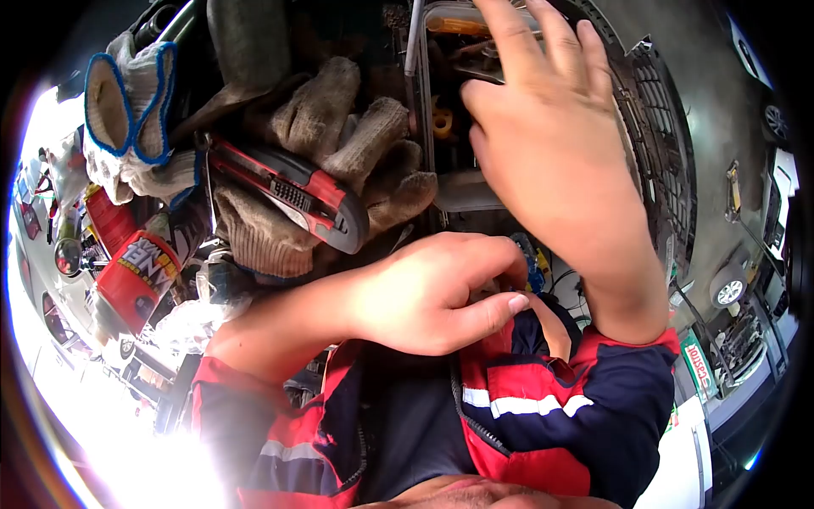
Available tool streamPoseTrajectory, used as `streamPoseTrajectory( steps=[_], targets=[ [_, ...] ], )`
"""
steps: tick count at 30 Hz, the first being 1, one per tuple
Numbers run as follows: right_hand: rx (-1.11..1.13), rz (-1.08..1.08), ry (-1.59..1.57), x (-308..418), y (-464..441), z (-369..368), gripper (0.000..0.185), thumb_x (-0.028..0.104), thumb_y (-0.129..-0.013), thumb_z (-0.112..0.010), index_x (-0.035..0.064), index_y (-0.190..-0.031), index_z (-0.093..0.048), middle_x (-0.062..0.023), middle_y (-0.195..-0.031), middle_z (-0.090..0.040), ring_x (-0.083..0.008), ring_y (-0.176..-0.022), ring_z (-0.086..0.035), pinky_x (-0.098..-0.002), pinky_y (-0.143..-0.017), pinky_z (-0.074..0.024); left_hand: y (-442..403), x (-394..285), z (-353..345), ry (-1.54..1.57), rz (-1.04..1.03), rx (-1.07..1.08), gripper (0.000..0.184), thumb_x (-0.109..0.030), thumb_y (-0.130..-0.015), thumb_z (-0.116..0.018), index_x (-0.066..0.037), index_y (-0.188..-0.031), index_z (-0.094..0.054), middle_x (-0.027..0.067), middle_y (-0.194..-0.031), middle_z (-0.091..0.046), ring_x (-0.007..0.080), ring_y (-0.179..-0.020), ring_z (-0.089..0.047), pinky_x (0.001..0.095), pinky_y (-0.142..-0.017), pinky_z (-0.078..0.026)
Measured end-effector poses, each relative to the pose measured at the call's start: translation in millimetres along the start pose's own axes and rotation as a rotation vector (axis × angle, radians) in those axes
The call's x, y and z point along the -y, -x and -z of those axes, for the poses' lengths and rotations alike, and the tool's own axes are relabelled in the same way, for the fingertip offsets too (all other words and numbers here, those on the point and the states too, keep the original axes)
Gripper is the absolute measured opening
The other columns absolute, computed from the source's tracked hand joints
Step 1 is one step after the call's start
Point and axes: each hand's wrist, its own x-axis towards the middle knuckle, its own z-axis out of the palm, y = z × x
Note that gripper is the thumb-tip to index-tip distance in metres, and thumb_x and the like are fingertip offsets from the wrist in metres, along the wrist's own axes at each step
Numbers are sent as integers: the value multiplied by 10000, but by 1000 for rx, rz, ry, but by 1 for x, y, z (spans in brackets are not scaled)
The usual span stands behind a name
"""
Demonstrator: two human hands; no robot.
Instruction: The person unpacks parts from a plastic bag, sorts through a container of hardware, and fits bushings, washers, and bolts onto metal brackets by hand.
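My left hand (441,293) crosses in front of my chest with its fingers curled under and the thumb laid along them. What those fingers hold, if anything, is hidden. Higher up and to the right, my right hand (551,119) reaches over a tool tray (466,193), fingers spread and nothing seen in them. Past its fingertips lies an orange-handled tool (458,25), and a yellow ring-shaped piece (442,119) shows left of the thumb. A red and black utility knife (292,195) rests on dirty work gloves (326,110), above my left forearm.
White gloves with blue cuffs (131,110) lie at the upper left. Below them is a red spray can (140,276) beside clear plastic. A black grille (666,127) borders the right side. Cars and a green Castrol box (698,369) stand beyond on the floor.
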Motion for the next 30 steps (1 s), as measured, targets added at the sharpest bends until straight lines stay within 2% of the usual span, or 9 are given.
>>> streamPoseTrajectory(
  steps=[5, 8, 12, 18, 21, 23, 25, 27, 30],
  targets=[
    [-70, -21, 175, 12, -9, -12, 229, 168, -853, -591, -8, -837, -737, -286, -1519, -445, -482, -1410, -396, -633, -1203, -235, 2, 4, 1, -37, -34, -22, 239, -210, -978, -654, 2, -1087, -640, 139, -893, -668, 244, -775, -673, 361, -693, -536],
    [-44, -141, 94, 15, -12, -15, 238, 171, -870, -591, -10, -848, -744, -278, -1546, -423, -473, -1435, -374, -631, -1211, -214, 3, 3, -1, -46, -54, -43, 241, -203, -979, -649, 5, -1101, -642, 154, -901, -666, 260, -793, -671, 378, -708, -533],
    [-20, -238, 212, 28, -12, -16, 235, 176, -867, -609, -8, -868, -755, -262, -1566, -408, -455, -1440, -374, -614, -1213, -214, 4, 1, 0, 12, -56, -45, 240, -205, -985, -643, 9, -1094, -639, 162, -901, -664, 274, -797, -665, 388, -717, -529],
    [-73, -265, 81, 20, -12, -22, 205, 165, -851, -623, 27, -891, -769, -233, -1604, -370, -462, -1456, -352, -594, -1218, -221, 4, 4, 0, -78, -74, -36, 260, -226, -1001, -631, 12, -1106, -640, 163, -911, -670, 274, -793, -663, 388, -721, -528],
    [34, -307, 11, 28, -16, -6, 171, 127, -820, -631, 46, -875, -772, -215, -1648, -300, -487, -1477, -296, -612, -1231, -175, 4, 5, -2, -62, -70, -39, 262, -233, -1006, -627, 12, -1098, -641, 160, -907, -675, 261, -794, -665, 382, -725, -531],
    [137, -365, 15, 31, -21, -1, 163, 122, -876, -622, 31, -896, -756, -211, -1493, -477, -408, -1352, -457, -540, -1158, -315, 2, 7, -4, -35, -65, -65, 260, -236, -1006, -628, 11, -1085, -642, 157, -902, -677, 251, -791, -665, 378, -725, -532],
    [107, -361, 80, 29, -21, -6, 129, 131, -874, -671, 55, -934, -755, -180, -1470, -520, -372, -1346, -481, -521, -1143, -354, 2, 8, -4, -53, -72, -62, 254, -235, -1004, -631, 7, -1080, -643, 153, -888, -675, 245, -782, -664, 377, -718, -531],
    [-56, -296, 202, 21, -13, -26, 178, 156, -816, -778, 117, -990, -769, -120, -1580, -428, -379, -1461, -366, -557, -1185, -293, 2, 7, -4, -63, -71, -63, 248, -233, -1003, -632, 3, -1077, -643, 147, -877, -674, 239, -774, -663, 376, -711, -531],
    [-15, -325, 144, 23, -12, -20, 135, 154, -830, -762, 109, -957, -775, -135, -1601, -409, -387, -1482, -339, -534, -1195, -291, 2, 7, -5, -67, -74, -67, 243, -230, -1002, -633, 1, -1078, -642, 142, -866, -670, 230, -763, -660, 374, -702, -530]
  ],
)
